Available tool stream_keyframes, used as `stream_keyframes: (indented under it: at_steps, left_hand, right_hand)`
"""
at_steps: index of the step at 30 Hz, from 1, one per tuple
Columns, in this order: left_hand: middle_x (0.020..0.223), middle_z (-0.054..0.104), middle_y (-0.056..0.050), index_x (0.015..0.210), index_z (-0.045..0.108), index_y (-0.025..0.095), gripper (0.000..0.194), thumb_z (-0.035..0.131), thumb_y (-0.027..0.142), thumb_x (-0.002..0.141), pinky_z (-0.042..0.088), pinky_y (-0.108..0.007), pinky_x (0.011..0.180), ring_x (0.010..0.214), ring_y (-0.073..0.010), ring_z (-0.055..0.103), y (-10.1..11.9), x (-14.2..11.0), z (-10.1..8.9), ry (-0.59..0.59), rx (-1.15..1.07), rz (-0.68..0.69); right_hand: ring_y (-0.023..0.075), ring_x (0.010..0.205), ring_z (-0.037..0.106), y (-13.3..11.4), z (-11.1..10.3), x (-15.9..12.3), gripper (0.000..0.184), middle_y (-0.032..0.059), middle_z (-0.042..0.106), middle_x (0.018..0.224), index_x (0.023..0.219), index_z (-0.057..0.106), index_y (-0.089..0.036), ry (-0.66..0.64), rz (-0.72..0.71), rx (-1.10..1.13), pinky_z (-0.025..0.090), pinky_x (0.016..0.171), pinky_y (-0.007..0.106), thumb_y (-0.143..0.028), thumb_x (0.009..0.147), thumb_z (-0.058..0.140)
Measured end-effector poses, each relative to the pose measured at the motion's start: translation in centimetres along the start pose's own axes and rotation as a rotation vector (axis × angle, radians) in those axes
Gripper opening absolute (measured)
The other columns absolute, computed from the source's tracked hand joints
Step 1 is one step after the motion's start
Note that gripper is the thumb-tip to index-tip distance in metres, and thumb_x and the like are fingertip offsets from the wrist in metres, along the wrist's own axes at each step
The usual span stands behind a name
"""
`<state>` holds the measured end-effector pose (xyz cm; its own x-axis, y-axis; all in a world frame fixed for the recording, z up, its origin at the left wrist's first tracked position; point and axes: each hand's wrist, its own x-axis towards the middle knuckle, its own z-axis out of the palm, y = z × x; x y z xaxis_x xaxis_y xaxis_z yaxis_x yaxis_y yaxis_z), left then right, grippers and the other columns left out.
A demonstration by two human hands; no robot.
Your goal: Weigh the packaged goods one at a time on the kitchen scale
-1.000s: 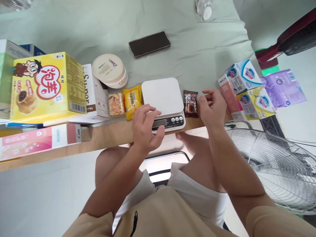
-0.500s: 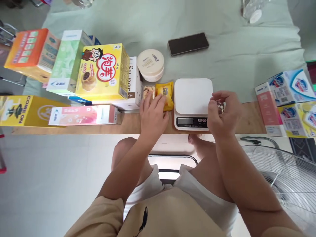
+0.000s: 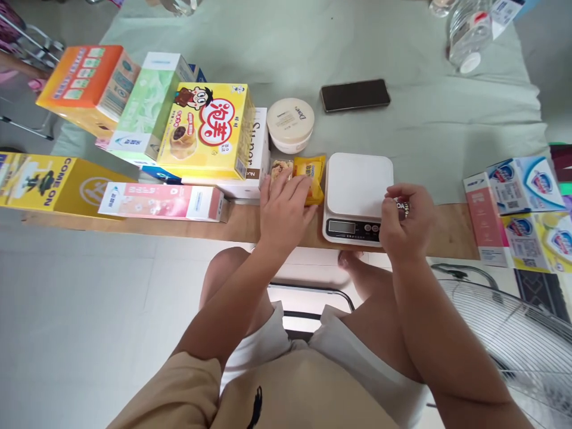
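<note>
A white kitchen scale [image 3: 358,183] stands at the near edge of the wooden table [image 3: 451,232], its platform bare. My right hand [image 3: 406,225] is closed on a brown cocoa snack packet [image 3: 401,207], held at the scale's right edge. My left hand [image 3: 285,207] lies with fingers stretched over two small snack packets left of the scale: a yellow one [image 3: 314,171] and a pale one [image 3: 277,169], both partly covered.
Left of the scale stand a yellow snack box [image 3: 207,132], a white box [image 3: 258,149], a green box [image 3: 145,110], an orange box [image 3: 84,86] and a pink box [image 3: 161,201]. A cream jar [image 3: 291,124] and phone [image 3: 354,95] lie behind. Soap boxes [image 3: 518,205] are right, a fan [image 3: 513,333] below.
My right hand picked the cocoa packet off the table and holds it by the scale. My left hand moved from the scale's front to the snack packets on the left.
</note>
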<state>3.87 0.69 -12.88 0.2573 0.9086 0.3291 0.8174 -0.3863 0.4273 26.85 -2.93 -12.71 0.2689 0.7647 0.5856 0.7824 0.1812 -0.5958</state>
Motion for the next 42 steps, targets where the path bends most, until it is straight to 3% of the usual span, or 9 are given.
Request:
stream_keyframes:
  at_steps: [2, 6, 12, 19, 21, 27, 33, 37, 42]
  left_hand:
    - [0.144, 0.075, -0.009, 0.138, 0.069, 0.024, 0.043, 0.070, 0.021, 0.095, 0.034, -0.062, 0.134, 0.154, -0.0351, 0.055, 0.1, 0.2, 0.1, -0.054, -0.015, -0.001]
    - [0.132, 0.081, -0.005, 0.122, 0.078, 0.027, 0.030, 0.064, 0.019, 0.097, 0.037, -0.060, 0.135, 0.147, -0.0311, 0.062, -0.4, 0.6, 0.8, -0.021, -0.061, -0.003]
    - [0.109, 0.088, -0.001, 0.102, 0.084, 0.029, 0.022, 0.063, 0.028, 0.104, 0.050, -0.054, 0.118, 0.118, -0.0262, 0.077, -1.4, 0.7, 1.9, 0.240, -0.076, 0.086]
    - [0.099, 0.088, 0.000, 0.100, 0.086, 0.031, 0.025, 0.061, 0.030, 0.106, 0.054, -0.043, 0.088, 0.097, -0.0225, 0.082, -0.5, 0.1, 0.6, 0.545, -0.060, 0.246]
    - [0.101, 0.088, 0.001, 0.103, 0.085, 0.033, 0.023, 0.062, 0.029, 0.105, 0.054, -0.042, 0.085, 0.098, -0.0221, 0.081, 0.3, -0.2, 0.8, 0.510, -0.136, 0.327]
    - [0.117, 0.086, -0.001, 0.115, 0.082, 0.034, 0.031, 0.052, 0.030, 0.111, 0.050, -0.045, 0.098, 0.120, -0.0240, 0.078, 3.5, 0.1, 2.8, 0.103, -0.301, 0.303]
    - [0.126, 0.082, -0.010, 0.127, 0.072, 0.022, 0.044, 0.049, 0.051, 0.104, 0.049, -0.049, 0.106, 0.126, -0.0313, 0.073, 3.9, 1.2, 1.9, 0.202, -0.337, 0.414]
    - [0.120, 0.079, -0.012, 0.125, 0.066, 0.021, 0.044, 0.042, 0.052, 0.105, 0.051, -0.046, 0.104, 0.116, -0.0294, 0.073, 2.4, 1.5, 1.5, 0.244, -0.356, 0.329]
    - [0.117, 0.075, -0.013, 0.121, 0.062, 0.023, 0.046, 0.037, 0.059, 0.106, 0.052, -0.048, 0.104, 0.114, -0.0306, 0.070, 1.5, 1.5, 1.5, 0.161, -0.338, 0.238]
  right_hand:
    - [0.0188, 0.078, 0.063, -0.4, 0.1, -0.1, 0.013, 0.0043, 0.071, 0.088, 0.098, 0.068, -0.022, -0.006, -0.031, 0.015, 0.045, 0.065, 0.033, -0.024, 0.089, 0.059]
    - [0.0193, 0.085, 0.069, -1.2, 0.6, 0.0, 0.012, 0.0029, 0.073, 0.089, 0.099, 0.066, -0.022, -0.018, -0.143, 0.071, 0.052, 0.076, 0.035, -0.018, 0.090, 0.058]
    - [0.0189, 0.086, 0.069, -2.2, 1.2, 0.2, 0.014, 0.0020, 0.073, 0.090, 0.099, 0.064, -0.023, -0.057, -0.220, 0.108, 0.053, 0.079, 0.035, -0.014, 0.091, 0.058]
    - [0.0217, 0.089, 0.069, -2.0, 0.7, -0.3, 0.013, 0.0052, 0.074, 0.093, 0.102, 0.066, -0.023, -0.104, -0.167, 0.039, 0.055, 0.084, 0.039, -0.025, 0.094, 0.056]
    - [0.0243, 0.098, 0.071, -1.6, 0.2, -0.4, 0.017, 0.0078, 0.076, 0.102, 0.107, 0.066, -0.023, -0.122, -0.098, 0.021, 0.056, 0.092, 0.043, -0.029, 0.094, 0.057]
    - [0.0276, 0.109, 0.072, 0.0, -0.6, -0.3, 0.026, 0.0111, 0.076, 0.117, 0.116, 0.066, -0.023, -0.155, 0.019, -0.019, 0.058, 0.099, 0.049, -0.033, 0.094, 0.055]
    - [0.0283, 0.111, 0.071, 1.7, -1.1, -0.2, 0.028, 0.0114, 0.074, 0.121, 0.120, 0.066, -0.023, -0.099, 0.105, -0.032, 0.054, 0.105, 0.054, -0.035, 0.099, 0.051]
    - [0.0282, 0.108, 0.070, 2.3, -1.5, -0.1, 0.027, 0.0107, 0.073, 0.116, 0.117, 0.067, -0.023, -0.078, 0.129, -0.021, 0.053, 0.103, 0.054, -0.034, 0.099, 0.051]
    - [0.0269, 0.106, 0.070, 1.8, -1.4, 0.1, 0.027, 0.0097, 0.075, 0.113, 0.115, 0.068, -0.023, -0.106, 0.121, -0.040, 0.055, 0.099, 0.050, -0.038, 0.098, 0.053]
